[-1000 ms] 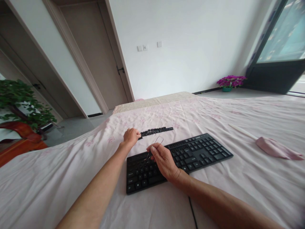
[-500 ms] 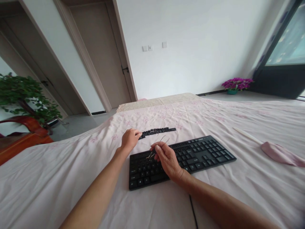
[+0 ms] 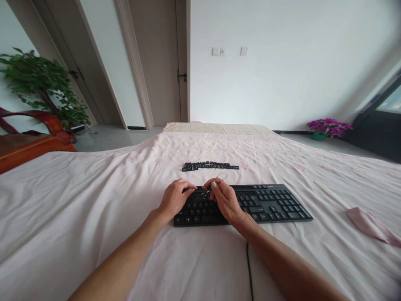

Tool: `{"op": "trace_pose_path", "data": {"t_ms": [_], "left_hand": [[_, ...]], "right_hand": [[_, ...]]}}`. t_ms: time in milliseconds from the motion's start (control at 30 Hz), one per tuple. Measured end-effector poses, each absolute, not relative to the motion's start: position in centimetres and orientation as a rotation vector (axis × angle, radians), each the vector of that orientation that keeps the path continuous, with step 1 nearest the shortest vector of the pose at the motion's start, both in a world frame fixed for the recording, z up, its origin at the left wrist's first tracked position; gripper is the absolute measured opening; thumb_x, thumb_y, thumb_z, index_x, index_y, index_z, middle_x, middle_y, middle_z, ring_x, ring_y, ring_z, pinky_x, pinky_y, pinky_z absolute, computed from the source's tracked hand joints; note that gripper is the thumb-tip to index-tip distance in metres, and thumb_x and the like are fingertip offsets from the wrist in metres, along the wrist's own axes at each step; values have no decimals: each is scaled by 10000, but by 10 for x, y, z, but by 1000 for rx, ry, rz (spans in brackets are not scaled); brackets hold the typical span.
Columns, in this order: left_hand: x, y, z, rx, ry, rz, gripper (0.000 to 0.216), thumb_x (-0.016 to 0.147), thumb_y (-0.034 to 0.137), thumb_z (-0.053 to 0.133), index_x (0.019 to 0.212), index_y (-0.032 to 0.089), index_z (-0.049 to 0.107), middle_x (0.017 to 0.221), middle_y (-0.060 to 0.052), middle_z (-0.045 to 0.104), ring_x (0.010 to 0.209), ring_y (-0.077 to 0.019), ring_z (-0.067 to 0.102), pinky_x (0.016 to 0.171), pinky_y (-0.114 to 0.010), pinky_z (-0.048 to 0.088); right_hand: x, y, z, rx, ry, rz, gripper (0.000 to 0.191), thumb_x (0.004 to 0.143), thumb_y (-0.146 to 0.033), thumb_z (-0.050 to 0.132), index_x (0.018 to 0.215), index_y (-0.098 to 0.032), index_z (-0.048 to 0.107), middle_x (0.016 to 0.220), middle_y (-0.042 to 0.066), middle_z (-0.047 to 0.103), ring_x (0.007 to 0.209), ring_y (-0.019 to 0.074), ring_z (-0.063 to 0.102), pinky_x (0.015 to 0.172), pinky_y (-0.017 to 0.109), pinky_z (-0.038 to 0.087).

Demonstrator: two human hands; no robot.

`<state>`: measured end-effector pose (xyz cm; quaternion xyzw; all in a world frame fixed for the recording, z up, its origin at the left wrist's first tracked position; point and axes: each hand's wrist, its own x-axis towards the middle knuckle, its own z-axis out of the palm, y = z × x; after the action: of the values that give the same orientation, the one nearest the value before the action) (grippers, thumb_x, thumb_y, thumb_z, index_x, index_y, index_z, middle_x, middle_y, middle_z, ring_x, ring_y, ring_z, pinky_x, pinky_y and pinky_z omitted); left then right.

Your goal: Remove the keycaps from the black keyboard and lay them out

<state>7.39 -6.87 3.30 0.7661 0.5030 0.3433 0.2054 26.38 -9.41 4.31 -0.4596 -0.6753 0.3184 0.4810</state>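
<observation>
A black keyboard (image 3: 269,202) lies on a pink flowered sheet (image 3: 94,200). My right hand (image 3: 226,200) is over its left part, fingers closed on a thin wire keycap puller (image 3: 221,177) whose loop sticks up behind the hand. My left hand (image 3: 175,197) rests on the keyboard's top left corner with fingers curled, fingertips meeting the puller's tip; whether it pinches a key is hidden. A row of loose black keycaps (image 3: 209,166) lies on the sheet just behind the keyboard.
The keyboard's black cable (image 3: 249,267) runs toward me between my arms. A pink cloth (image 3: 371,225) and a white stick (image 3: 332,194) lie at the right. A plant (image 3: 44,88) and a wooden chair (image 3: 31,140) stand at the left, purple flowers (image 3: 328,126) on the floor at the right.
My left hand has moved from the keycap row back to the keyboard's top left corner, next to the right hand. The head has turned, so the keyboard now lies level in view.
</observation>
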Motion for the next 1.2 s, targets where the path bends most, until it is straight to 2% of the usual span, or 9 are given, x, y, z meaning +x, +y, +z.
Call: {"op": "trace_pose_path", "data": {"t_ms": [300,600,967,1200], "left_hand": [[80,-71,32,2315,1215,844,158,792,221,626,908,278,715,890,-8,671,913,-188,573,851,-292,422],[85,-68,27,2399,1160,761,61,780,280,661,808,226,671,849,1,649,874,-183,553,808,-284,398],[92,-69,27,2463,1193,809,191,830,340,610,704,196,611,726,9,611,790,-161,534,714,-259,360],[94,-72,31,2505,1131,852,268,887,400,514,745,199,619,740,12,624,737,-140,550,710,-267,343]], "right_hand": [[259,-98,43,-1070,-1836,678,348,960,-387,351,877,-189,624,675,14,552,636,140,515,630,256,426],[260,-93,35,-948,-1872,707,282,971,-309,368,846,-177,585,770,19,588,674,117,534,653,232,422],[259,-95,33,-910,-1873,641,262,966,-265,376,798,-174,555,775,13,584,653,103,525,648,226,421],[262,-99,35,-873,-1813,578,258,961,-243,378,822,-181,586,768,12,589,615,103,510,630,236,429]]}}
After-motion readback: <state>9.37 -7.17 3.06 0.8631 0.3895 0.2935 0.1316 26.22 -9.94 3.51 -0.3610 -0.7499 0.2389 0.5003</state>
